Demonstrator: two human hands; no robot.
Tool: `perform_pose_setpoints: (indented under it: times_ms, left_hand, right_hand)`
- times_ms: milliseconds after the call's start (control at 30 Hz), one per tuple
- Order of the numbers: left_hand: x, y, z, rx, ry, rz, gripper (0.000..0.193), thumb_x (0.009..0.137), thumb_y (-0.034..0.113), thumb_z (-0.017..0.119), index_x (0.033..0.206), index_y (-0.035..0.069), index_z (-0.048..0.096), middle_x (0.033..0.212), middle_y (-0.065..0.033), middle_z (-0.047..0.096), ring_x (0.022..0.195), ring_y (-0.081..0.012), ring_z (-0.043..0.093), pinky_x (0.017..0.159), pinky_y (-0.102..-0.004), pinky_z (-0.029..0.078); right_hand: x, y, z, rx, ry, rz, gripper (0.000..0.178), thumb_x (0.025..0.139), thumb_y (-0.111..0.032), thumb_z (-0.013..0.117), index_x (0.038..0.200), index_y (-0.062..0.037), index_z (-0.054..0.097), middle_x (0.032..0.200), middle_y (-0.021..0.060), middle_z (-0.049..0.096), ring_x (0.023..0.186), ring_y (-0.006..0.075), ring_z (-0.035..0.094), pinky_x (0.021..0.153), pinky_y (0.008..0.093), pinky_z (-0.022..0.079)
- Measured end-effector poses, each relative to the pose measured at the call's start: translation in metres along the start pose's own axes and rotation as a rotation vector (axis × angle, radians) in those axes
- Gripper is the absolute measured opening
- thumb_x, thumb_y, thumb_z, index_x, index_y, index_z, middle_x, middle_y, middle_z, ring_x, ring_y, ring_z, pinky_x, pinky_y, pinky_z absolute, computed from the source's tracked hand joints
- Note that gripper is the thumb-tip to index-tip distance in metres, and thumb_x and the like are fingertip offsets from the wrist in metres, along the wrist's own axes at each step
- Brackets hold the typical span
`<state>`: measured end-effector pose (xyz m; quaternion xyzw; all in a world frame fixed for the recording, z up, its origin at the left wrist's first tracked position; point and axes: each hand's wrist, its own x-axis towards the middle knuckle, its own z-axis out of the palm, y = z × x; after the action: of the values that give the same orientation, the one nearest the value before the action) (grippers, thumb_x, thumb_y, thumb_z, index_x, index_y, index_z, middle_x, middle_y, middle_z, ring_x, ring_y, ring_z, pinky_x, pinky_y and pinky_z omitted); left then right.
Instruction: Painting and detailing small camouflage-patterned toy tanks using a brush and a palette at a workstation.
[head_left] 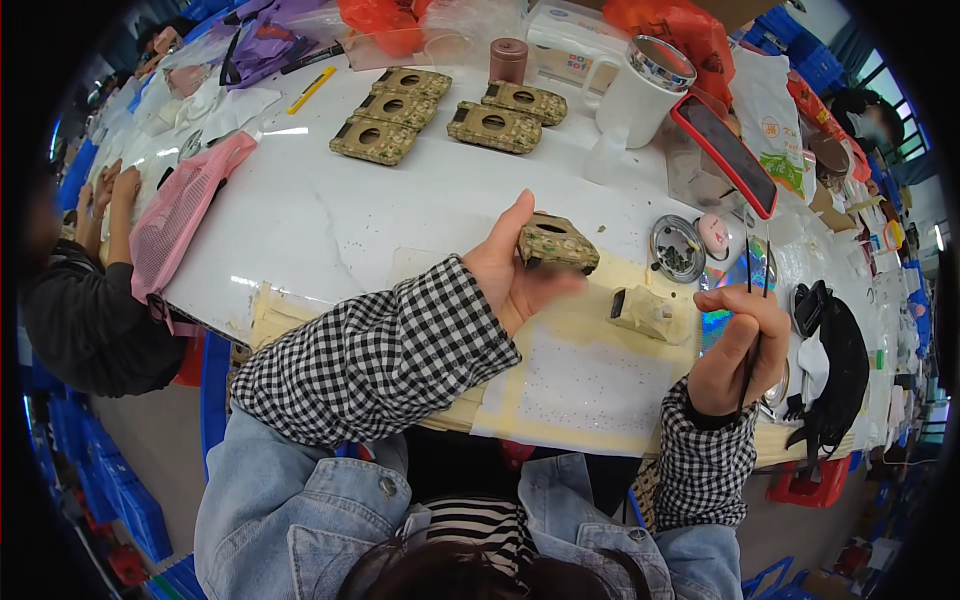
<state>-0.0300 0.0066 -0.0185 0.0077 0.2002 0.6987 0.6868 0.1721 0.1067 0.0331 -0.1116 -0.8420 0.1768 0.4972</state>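
White tabletop (290, 190) spreads beneath the work, with blue crates (130, 500) on the floor to the left. A round dish (654, 246) holds small dark pieces. Above the table, the left hand (507, 278) grips a camouflage shell (565, 246), long axis slanting down rightward, hole upward; the right hand (740, 350) pinches dark tweezers (748, 268).

Left hand (503, 275) holding camouflage shell (558, 243), right hand (742, 350) — dark tweezers (748, 268), white table (285, 200)
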Motion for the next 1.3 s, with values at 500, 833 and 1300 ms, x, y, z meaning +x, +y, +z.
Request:
perform_pose_setpoints:
  times_ms: [500, 833, 1300]
  left_hand:
    - [-0.050, 0.078, -0.064, 0.372, -0.004, 0.362, 0.051, 0.093, 0.033, 0.042, 0.131, 0.000, 0.031, 0.112, -0.0185, 0.054, 0.094, -0.0284, 0.062, 0.074, -0.0246, 0.058]
    - [-0.046, 0.078, -0.069, 0.181, -0.141, 0.258, 0.057, 0.092, 0.040, 0.041, 0.130, -0.002, 0.033, 0.108, -0.0211, 0.055, 0.090, -0.0277, 0.063, 0.069, -0.0218, 0.059]
    - [-0.118, 0.154, -0.119, 1.076, 0.479, 0.692, 0.071, 0.079, 0.017, 0.069, 0.137, 0.012, 0.028, 0.117, -0.0106, 0.050, 0.102, -0.0191, 0.055, 0.080, -0.0296, 0.053]
  right_hand:
    - [-0.004, 0.000, -0.002, 0.080, 0.073, 0.020, 0.023, 0.096, -0.015, 0.039, 0.092, 0.0031, 0.052, 0.079, 0.0118, 0.058, 0.066, 0.0156, 0.057, 0.062, 0.0257, 0.048]
    - [-0.007, 0.003, 0.004, 0.134, 0.091, 0.103, 0.017, 0.093, -0.012, 0.045, 0.090, 0.0033, 0.054, 0.073, 0.0108, 0.059, 0.065, 0.0140, 0.056, 0.063, 0.0234, 0.046]
    - [-0.007, 0.009, 0.004, 0.171, 0.121, 0.136, 0.015, 0.092, -0.010, 0.048, 0.089, 0.0029, 0.055, 0.073, 0.0097, 0.060, 0.065, 0.0136, 0.056, 0.062, 0.0235, 0.046]
